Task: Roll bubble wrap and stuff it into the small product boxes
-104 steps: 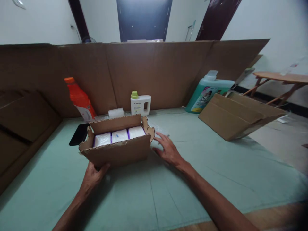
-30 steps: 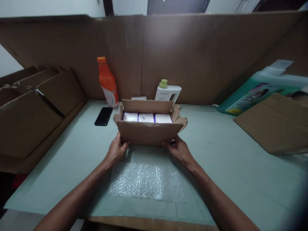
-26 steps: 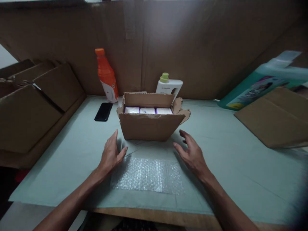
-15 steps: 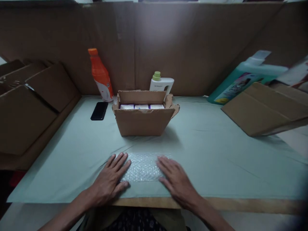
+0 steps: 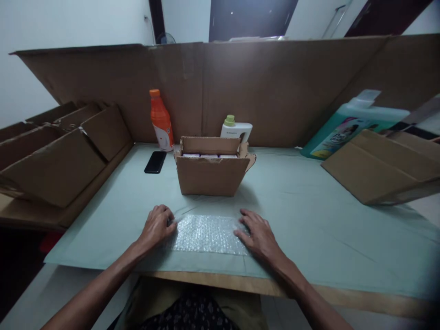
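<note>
A sheet of clear bubble wrap [image 5: 210,234] lies flat on the pale green cloth in front of me. At its left edge rests my left hand [image 5: 158,226], fingers bent and the thumb apart from them. My right hand [image 5: 258,234] is at the right edge, its fingers loosely curved and spread from the thumb. Neither hand visibly grips the sheet. Just beyond the wrap stands an open cardboard box [image 5: 210,178] with its flaps up, and a row of white-topped packs [image 5: 209,156] shows inside.
A black phone [image 5: 155,162] and an orange bottle [image 5: 161,120] are back left. A white bottle with a green cap [image 5: 236,130] stands behind the box. Cardboard boxes [image 5: 58,169] line the left side. A teal jug [image 5: 347,123] and another carton [image 5: 381,167] are at right.
Both hands have shifted from lying flat to bent fingers, with the left drawn to the wrap's left edge and the right to its right edge. My view has tilted up.
</note>
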`<state>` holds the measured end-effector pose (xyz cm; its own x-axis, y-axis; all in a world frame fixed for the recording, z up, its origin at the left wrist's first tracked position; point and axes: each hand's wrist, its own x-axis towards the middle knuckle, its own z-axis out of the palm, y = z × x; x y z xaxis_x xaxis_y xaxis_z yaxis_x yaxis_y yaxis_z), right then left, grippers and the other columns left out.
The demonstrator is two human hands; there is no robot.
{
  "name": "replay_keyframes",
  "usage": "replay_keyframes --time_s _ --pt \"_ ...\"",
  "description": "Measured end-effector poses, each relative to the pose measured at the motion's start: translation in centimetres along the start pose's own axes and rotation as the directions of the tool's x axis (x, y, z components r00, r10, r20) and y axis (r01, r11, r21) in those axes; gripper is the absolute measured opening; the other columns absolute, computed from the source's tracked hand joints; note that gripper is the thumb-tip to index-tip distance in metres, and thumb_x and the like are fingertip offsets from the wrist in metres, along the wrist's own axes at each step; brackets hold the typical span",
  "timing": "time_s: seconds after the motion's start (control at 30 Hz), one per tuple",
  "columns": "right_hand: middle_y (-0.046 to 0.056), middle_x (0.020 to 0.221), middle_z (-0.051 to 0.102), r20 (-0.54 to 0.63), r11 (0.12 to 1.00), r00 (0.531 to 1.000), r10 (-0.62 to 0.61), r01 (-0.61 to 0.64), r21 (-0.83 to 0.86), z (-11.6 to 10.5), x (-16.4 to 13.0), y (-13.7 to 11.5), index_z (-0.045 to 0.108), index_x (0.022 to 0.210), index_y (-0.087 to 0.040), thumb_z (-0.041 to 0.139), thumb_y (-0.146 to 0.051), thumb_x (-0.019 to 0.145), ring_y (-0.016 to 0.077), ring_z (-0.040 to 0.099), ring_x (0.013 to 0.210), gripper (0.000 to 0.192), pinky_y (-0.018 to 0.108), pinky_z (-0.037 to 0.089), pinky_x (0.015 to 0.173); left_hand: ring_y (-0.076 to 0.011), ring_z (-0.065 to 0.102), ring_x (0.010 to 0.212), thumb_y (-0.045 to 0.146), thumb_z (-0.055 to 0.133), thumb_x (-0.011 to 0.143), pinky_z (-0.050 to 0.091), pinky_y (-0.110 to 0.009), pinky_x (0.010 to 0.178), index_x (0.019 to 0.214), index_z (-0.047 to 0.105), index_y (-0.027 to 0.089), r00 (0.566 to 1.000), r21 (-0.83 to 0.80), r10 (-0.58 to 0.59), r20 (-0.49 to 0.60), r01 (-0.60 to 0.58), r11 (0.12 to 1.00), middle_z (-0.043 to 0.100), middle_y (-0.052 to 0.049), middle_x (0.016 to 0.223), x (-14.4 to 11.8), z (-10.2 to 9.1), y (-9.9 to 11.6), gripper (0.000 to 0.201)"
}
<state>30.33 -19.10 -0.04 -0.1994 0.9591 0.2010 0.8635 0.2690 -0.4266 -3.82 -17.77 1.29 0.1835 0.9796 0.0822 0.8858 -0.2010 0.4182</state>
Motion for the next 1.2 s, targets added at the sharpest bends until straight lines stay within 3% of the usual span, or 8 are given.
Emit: replay_keyframes --time_s 0.33,0.5,0.63,0.8,0.87,0.93,1.03,1.2 --pt "0.013 0.109 0.071 0.14 0.855 0.95 0.279 -0.312 0.415 -2.2 -1.8 0.3 0.041 0.151 -0.017 0.062 -0.048 0.08 0.0222 0.07 0.081 0.08 0.041 0.056 0.082 -0.02 0.066 0.082 0.042 0.061 0.084 0.054 -0.038 0.079 0.158 0.015 0.017 0.981 -0.476 -0.12 0.152 0.179 0.861 0.07 -0.01 0.111 -2.8 -0.5 1.0 0.091" --pt "0.011 0.119 0.072 0.219 0.92 0.972 0.082 -0.158 0.359 -2.0 -3.2 0.4 0.074 0.114 -0.024 0.058 -0.042 0.088 0.0278 0.066 0.112 0.036 0.047 0.051 0.1 -0.0228 0.067 0.097 0.016 0.051 0.082 0.054 -0.039 0.088 0.109 0.071 0.022 0.985 -0.377 0.111 0.13 -0.054 0.924 0.073 -0.007 0.103 -4.9 1.6 0.9 0.035" --pt "0.007 0.096 0.078 0.057 0.956 0.986 -0.157 0.137 0.258 -4.6 -1.8 -2.1 0.076 0.097 -0.025 0.053 -0.029 0.092 0.0255 0.071 0.093 0.024 0.045 0.057 0.087 -0.0186 0.068 0.08 0.005 0.047 0.079 0.055 -0.03 0.071 0.092 0.072 0.023 0.941 -0.229 0.331 -0.07 -0.338 0.913 0.072 -0.004 0.085 -3.7 -1.4 2.9 0.033" --pt "0.007 0.117 0.073 -0.6 0.967 0.767 -0.227 0.25 -0.045 -11.7 3.6 -6.2 0.067 0.123 -0.032 0.061 -0.028 0.091 0.0283 0.067 0.109 0.032 0.049 0.051 0.1 -0.0246 0.064 0.11 0.01 0.064 0.082 0.05 -0.039 0.098 0.125 0.063 0.026 0.501 0.28 0.532 -0.682 -0.493 0.824 0.07 -0.007 0.117 1.9 -9.5 5.9 0.046" --pt "0.008 0.122 0.071 -0.687 0.971 0.695 -0.212 0.229 -0.068 -13.9 7.5 -6.8 0.066 0.124 -0.03 0.061 -0.031 0.091 0.0295 0.064 0.116 0.034 0.049 0.048 0.104 -0.0251 0.062 0.115 0.02 0.063 0.086 0.047 -0.04 0.103 0.129 0.06 0.022 0.438 0.265 0.49 -0.753 -0.48 0.836 0.069 -0.007 0.123 5.4 -11.8 6.7 0.044" --pt "0.009 0.119 0.072 -0.596 0.977 0.785 -0.172 0.211 -0.004 -15.2 11.9 -6.6 0.069 0.12 -0.023 0.058 -0.033 0.09 0.0289 0.065 0.113 0.033 0.045 0.05 0.1 -0.0239 0.063 0.111 0.032 0.048 0.094 0.048 -0.037 0.099 0.12 0.065 0.017 0.62 0.1 0.368 -0.693 -0.423 0.901 0.07 -0.008 0.115 9.1 -13.2 7.2 0.034" --pt "0.006 0.09 0.076 -0.081 0.997 0.994 -0.068 0.071 0.038 -16.2 17.5 -5.7 0.076 0.096 -0.017 0.056 -0.029 0.086 0.0238 0.07 0.085 0.026 0.034 0.054 0.074 -0.0185 0.061 0.079 0.032 0.033 0.096 0.046 -0.028 0.073 0.087 0.07 0.014 0.946 0.044 0.219 -0.239 -0.214 0.976 0.066 -0.004 0.078 13.9 -14.0 7.5 0.042" --pt "-0.001 0.056 0.065 0.436 0.982 0.898 0.05 0.036 -0.186 -15.9 21.8 -5.5 0.073 0.066 -0.019 0.06 -0.017 0.074 0.0138 0.06 0.053 0.015 0.023 0.04 0.05 -0.0105 0.034 0.048 0.017 0.051 0.073 0.026 -0.027 0.054 0.05 0.054 0.018 0.971 0.166 0.18 0.156 -0.206 0.964 0.039 0.004 0.046 17.9 -14.3 7.9 0.023"
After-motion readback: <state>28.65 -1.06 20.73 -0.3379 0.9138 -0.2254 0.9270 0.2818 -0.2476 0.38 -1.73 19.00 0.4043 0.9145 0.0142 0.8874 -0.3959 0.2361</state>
